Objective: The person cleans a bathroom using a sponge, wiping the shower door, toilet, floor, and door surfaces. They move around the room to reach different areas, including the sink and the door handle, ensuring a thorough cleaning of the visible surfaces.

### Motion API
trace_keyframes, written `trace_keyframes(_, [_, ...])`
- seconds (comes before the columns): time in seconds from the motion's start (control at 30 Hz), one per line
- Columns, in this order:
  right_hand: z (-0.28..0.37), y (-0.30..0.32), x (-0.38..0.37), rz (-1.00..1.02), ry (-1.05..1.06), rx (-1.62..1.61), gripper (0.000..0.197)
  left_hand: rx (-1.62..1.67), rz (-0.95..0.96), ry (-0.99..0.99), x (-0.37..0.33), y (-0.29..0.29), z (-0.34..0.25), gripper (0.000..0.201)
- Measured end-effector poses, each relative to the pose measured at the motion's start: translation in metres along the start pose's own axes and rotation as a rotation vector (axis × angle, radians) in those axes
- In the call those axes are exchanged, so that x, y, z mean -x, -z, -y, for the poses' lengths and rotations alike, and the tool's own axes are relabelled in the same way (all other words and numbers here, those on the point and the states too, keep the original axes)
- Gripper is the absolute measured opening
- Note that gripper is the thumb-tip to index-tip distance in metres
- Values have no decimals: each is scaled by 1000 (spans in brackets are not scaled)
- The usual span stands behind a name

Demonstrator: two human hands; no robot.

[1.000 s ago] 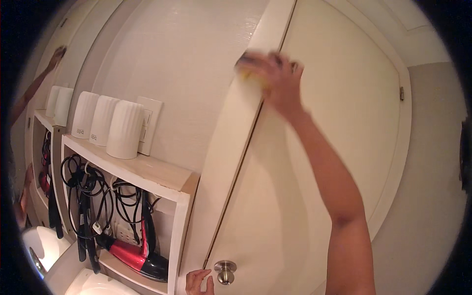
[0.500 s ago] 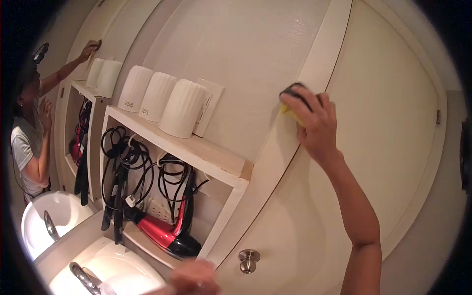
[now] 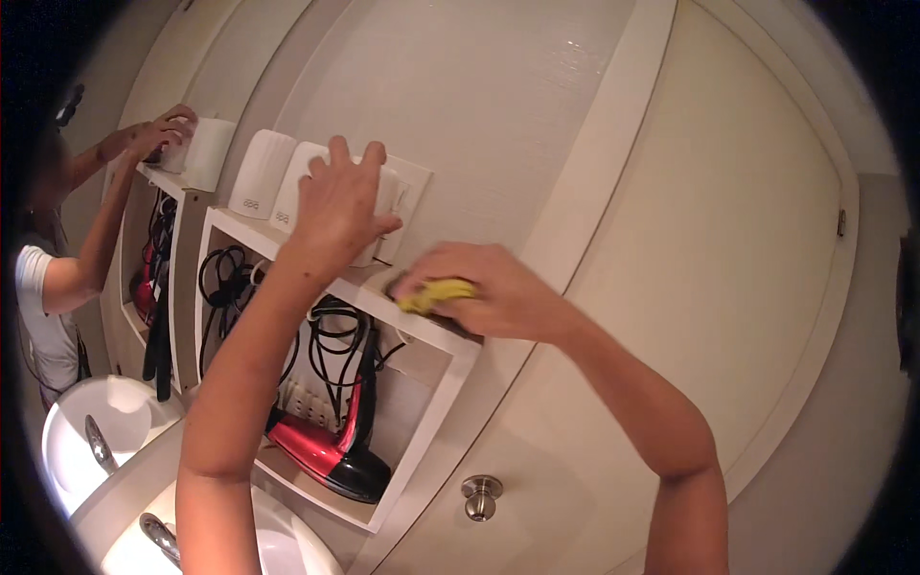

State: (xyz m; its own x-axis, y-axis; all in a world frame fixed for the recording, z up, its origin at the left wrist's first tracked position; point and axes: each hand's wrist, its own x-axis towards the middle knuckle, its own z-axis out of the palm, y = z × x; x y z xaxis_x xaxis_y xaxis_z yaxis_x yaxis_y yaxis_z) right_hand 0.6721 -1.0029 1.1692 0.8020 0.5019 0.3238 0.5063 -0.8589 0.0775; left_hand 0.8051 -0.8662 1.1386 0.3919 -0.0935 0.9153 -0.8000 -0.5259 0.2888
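Observation:
My left hand is in front of the rightmost white ribbed canister, its fingers spread and curved and the thumb out to the right. The hand hides most of that canister, and whether it touches it I cannot tell. A yellow sponge with a dark side is in my right hand, slightly blurred, at the right end of the shelf top. Two more white canisters stand in the row to the left, the leftmost one in plain sight.
Below the shelf top, a red and black hair dryer and coiled black cords occupy the open cubby. A white sink with a faucet sits lower left, beside a mirror. At right is a cream door with a round knob.
My right hand has come down and left with the sponge, from the door frame to the shelf top. My left hand has risen from the lower edge to the rightmost canister.

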Motion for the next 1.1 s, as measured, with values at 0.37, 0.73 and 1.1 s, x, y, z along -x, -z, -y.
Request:
trace_keyframes(0.37, [-15,-24,-52,-18,-25,148,33,332,-448,-132,-36,50,14,54])
trace_keyframes(0.73, [-2,-21,-47,-14,12,-217,34,346,-177,-217,-31,43,34,56])
trace_keyframes(1.1, [33,-2,36,-172,-135,-112,38,586,135,-208,2,4,-1,58])
